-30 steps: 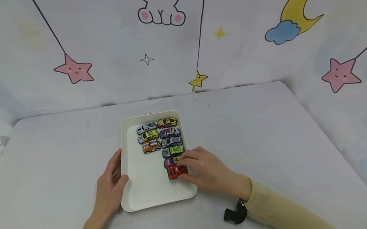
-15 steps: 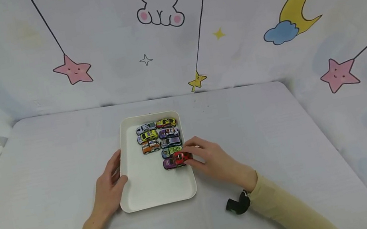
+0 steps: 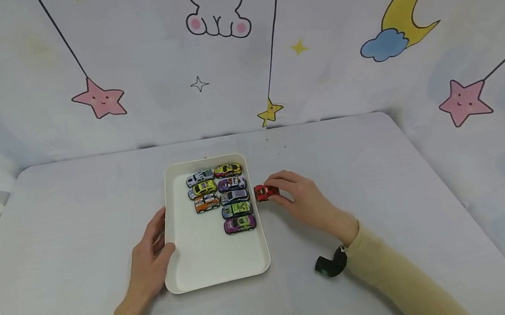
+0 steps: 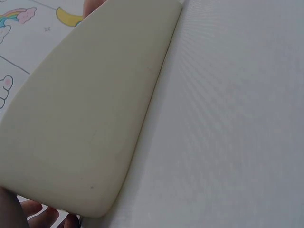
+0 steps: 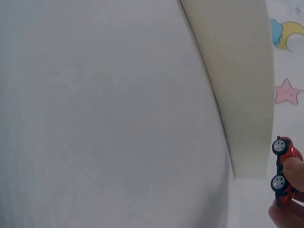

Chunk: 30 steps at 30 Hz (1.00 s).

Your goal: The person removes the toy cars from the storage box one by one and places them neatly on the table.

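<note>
Fingertips of my right hand (image 3: 302, 199) pinch the small red toy car (image 3: 265, 192) just outside the white rectangular plastic tray (image 3: 214, 258); loosening could drop it.

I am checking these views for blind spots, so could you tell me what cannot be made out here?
- Small red toy car: whether it touches the table; head view, too small.
- Same car, right wrist view: partly covered by fingertips, cut by the edge.
- Left hand: nearly hidden in the left wrist view behind the white rectangular tray.
- Toy cars in the tray: decals too small, head view.
</note>
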Motion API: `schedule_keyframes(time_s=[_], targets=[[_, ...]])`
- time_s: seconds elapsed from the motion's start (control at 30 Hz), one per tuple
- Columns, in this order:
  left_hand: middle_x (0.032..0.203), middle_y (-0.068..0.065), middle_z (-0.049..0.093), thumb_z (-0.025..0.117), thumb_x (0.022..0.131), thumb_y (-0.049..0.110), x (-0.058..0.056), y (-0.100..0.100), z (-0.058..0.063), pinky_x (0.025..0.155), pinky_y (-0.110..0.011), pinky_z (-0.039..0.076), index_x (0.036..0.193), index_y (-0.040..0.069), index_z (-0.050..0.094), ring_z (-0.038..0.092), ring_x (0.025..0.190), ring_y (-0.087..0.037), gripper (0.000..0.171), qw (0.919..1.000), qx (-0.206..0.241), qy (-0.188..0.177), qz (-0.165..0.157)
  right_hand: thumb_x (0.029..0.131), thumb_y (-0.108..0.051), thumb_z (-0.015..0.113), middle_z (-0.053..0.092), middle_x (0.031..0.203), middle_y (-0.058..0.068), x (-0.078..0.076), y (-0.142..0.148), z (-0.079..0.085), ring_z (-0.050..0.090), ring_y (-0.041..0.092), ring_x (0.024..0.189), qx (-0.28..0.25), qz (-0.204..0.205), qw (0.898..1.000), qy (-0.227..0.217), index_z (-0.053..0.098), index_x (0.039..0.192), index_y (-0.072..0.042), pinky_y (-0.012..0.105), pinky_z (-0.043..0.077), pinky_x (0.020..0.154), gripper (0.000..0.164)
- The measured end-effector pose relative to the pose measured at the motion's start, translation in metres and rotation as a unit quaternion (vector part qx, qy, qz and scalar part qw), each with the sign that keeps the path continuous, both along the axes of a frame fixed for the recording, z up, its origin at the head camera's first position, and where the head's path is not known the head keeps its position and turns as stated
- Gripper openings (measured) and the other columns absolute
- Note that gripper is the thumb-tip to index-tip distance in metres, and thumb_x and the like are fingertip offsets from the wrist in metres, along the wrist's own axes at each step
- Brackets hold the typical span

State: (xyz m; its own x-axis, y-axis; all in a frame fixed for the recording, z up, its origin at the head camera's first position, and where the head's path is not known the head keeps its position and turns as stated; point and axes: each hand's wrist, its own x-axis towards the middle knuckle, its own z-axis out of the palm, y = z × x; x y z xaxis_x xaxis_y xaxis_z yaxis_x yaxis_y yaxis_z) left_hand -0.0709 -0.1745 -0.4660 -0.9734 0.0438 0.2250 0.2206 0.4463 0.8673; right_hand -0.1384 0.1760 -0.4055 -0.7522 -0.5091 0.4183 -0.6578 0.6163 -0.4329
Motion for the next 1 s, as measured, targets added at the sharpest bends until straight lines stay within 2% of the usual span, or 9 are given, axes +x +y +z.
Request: schedule_keyframes(time_s=[0.17,0.53,0.8,1.0], targets=[[0.149,-0.021,0.048,0.051,0.088,-0.007,0.0,0.0,0.0,0.095,-0.002,0.036,0.155,0.011,0.036,0.05,0.134,-0.04,0.071,1.0,0.0,0.001,0.003,0.086,-0.007,0.076,0.068,0.116,0.01,-0.012,0.012,-0.006,0.066,0.025,0.109,0.003,-0.03,1.0,-0.008,0.07,0.117,-0.001,0.04,0.056,0.093,0.032],[0.15,-0.021,0.048,0.051,0.088,-0.007,0.001,0.001,0.001,0.096,-0.002,0.035,0.155,0.01,0.036,0.05,0.134,-0.042,0.07,1.0,-0.007,-0.001,0.003,0.087,-0.008,0.076,0.068,0.114,0.012,-0.029,0.031,-0.022,0.067,0.028,0.106,0.007,-0.061,0.998,-0.01,0.071,0.116,0.0,0.043,0.055,0.091,0.031],[0.15,-0.021,0.048,0.051,0.088,-0.007,0.003,0.001,0.0,0.095,-0.001,0.035,0.155,0.01,0.036,0.049,0.134,-0.042,0.071,1.0,-0.008,-0.001,0.005,0.089,-0.007,0.073,0.067,0.115,0.014,-0.033,0.039,-0.036,0.066,0.029,0.108,-0.013,-0.069,0.997,-0.021,0.069,0.118,0.001,0.045,0.054,0.092,0.03],[0.151,-0.022,0.047,0.051,0.089,-0.007,0.002,0.002,0.001,0.095,-0.001,0.034,0.155,0.009,0.035,0.049,0.134,-0.042,0.07,0.9999,-0.013,0.0,0.003,0.09,-0.004,0.072,0.067,0.118,0.016,-0.036,0.039,-0.046,0.065,0.031,0.11,-0.043,-0.074,0.996,0.006,0.068,0.12,0.003,0.046,0.055,0.091,0.032]])
